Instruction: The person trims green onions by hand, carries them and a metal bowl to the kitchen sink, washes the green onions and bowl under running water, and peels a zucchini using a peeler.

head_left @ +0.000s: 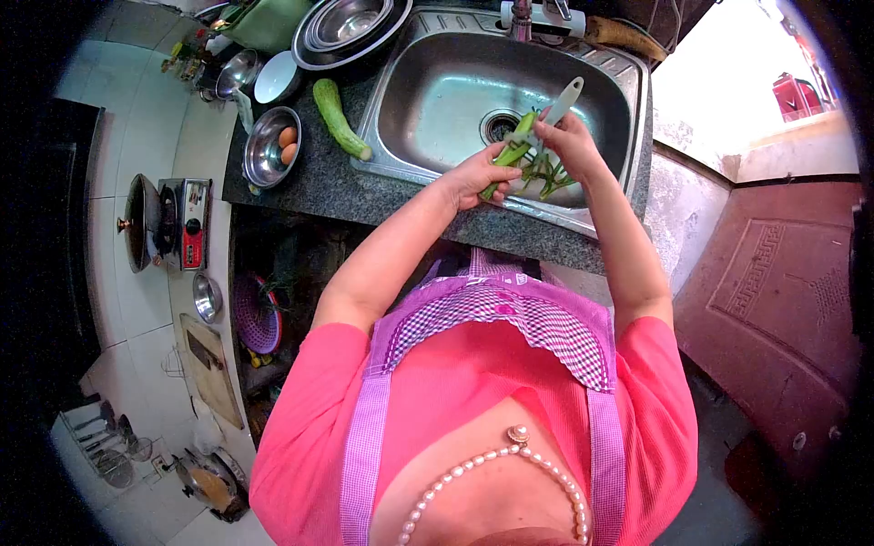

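Note:
Over the near side of the steel sink (pixel 437 136), my left hand (pixel 478 177) is closed around a long green gourd (pixel 512 156). My right hand (pixel 566 144) grips a vegetable peeler (pixel 566 98) whose pale handle sticks up past the fingers. The peeler's head is at the gourd's upper part; whether the blade touches it is hard to see. Dark green peel strips (pixel 551 177) lie in the sink beneath my hands. Another green gourd (pixel 339 118), unpeeled and curved, rests on the counter to the left of the sink.
Left on the dark counter (pixel 319 187) stand a metal bowl (pixel 271 150) with two brown eggs, a white bowl (pixel 277 77) and stacked steel basins (pixel 350 27). The faucet (pixel 522 20) is at the sink's back. Further left are a stove (pixel 187 223) and a cutting board (pixel 211 369).

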`<state>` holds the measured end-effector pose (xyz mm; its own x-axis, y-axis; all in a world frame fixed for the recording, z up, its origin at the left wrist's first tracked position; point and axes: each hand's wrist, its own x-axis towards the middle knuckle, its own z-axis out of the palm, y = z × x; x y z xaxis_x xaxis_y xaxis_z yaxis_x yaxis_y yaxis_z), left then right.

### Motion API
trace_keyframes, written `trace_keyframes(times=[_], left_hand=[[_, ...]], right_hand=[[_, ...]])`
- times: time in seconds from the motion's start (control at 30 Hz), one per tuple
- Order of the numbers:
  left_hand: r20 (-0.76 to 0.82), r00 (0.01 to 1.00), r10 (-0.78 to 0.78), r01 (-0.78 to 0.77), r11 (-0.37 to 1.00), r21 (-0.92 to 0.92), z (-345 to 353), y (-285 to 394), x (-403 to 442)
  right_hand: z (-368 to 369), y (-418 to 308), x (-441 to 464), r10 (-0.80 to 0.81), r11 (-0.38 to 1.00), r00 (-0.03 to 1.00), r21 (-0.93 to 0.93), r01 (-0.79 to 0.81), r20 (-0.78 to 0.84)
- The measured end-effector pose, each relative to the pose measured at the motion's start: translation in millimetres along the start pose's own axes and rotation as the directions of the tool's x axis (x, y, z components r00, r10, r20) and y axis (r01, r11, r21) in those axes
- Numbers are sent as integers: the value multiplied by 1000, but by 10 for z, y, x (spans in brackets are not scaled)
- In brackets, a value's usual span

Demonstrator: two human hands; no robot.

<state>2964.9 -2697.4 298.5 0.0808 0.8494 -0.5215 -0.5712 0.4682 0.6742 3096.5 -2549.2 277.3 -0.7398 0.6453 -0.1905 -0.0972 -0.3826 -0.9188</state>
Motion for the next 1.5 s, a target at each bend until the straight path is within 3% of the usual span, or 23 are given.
trace_keyframes(times=[0.03,0.1,0.17,0.23,0.27,0.37,0.4,0.57,0.63,0.73,0.77,0.8,0.9,0.93,1.03,1.07,1.17,1.3,1.33,1.37,1.43,1.5], left_hand=[[33,999,-33,34,998,-49,-13,1,-1],[81,996,-46,41,997,63,-59,-17,-17],[116,992,-54,46,996,75,-30,-22,-43],[135,990,-51,52,999,-7,43,12,-85],[153,986,-71,87,991,-104,-23,1,-30],[-32,990,-140,135,984,-120,-45,33,9],[-46,977,-206,197,969,-151,-51,52,28],[40,975,-220,221,917,-332,-40,111,77],[37,971,-238,238,921,-308,14,139,59],[47,976,-213,217,966,-138,35,91,51],[74,980,-186,190,980,-57,6,27,45],[103,982,-157,156,987,27,-19,1,41],[135,976,-173,195,966,-170,0,63,13],[146,975,-167,192,965,-179,-66,28,59],[121,979,-163,183,967,-177,-114,-10,76],[111,979,-172,190,964,-185,-115,-13,79],[113,976,-184,205,952,-229,-54,20,45],[205,962,-180,208,971,-122,-111,29,-7],[203,963,-177,199,976,-92,-102,52,-64],[202,964,-172,187,981,-59,-94,91,-103],[159,975,-156,147,987,69,-68,145,-139],[137,981,-136,114,981,158,-33,124,-170]], right_hand=[[-12,24,62,-11,1000,1000,23,12,-16],[-220,104,286,-77,991,967,-126,47,-241],[-439,207,462,-229,949,861,-301,94,-454],[-516,178,461,-181,983,797,-96,154,-577],[-501,159,414,-158,972,818,57,227,-553],[-386,28,232,-33,981,931,168,100,-363],[-333,2,165,-17,979,972,192,63,-233],[-10,-161,-75,70,997,994,7,-71,89],[37,-96,-50,56,984,998,-171,-47,43],[-214,42,216,-54,993,984,-116,34,-170],[-318,86,335,-121,979,948,-193,64,-296],[-447,136,366,-119,986,914,-153,63,-387],[-714,216,453,-120,993,826,-60,104,-550],[-701,211,398,-141,982,857,39,185,-495],[-468,-22,172,8,983,954,176,47,-299],[-386,-46,127,-9,976,985,213,47,-173],[-139,-76,47,15,999,1000,-49,-15,12],[-416,32,322,-1,999,967,42,12,-256],[-447,40,336,-65,997,941,11,73,-333],[-483,52,321,-33,999,907,-14,30,-420],[-513,64,319,-34,998,884,24,51,-466],[-486,99,278,-86,996,907,-19,86,-413]])
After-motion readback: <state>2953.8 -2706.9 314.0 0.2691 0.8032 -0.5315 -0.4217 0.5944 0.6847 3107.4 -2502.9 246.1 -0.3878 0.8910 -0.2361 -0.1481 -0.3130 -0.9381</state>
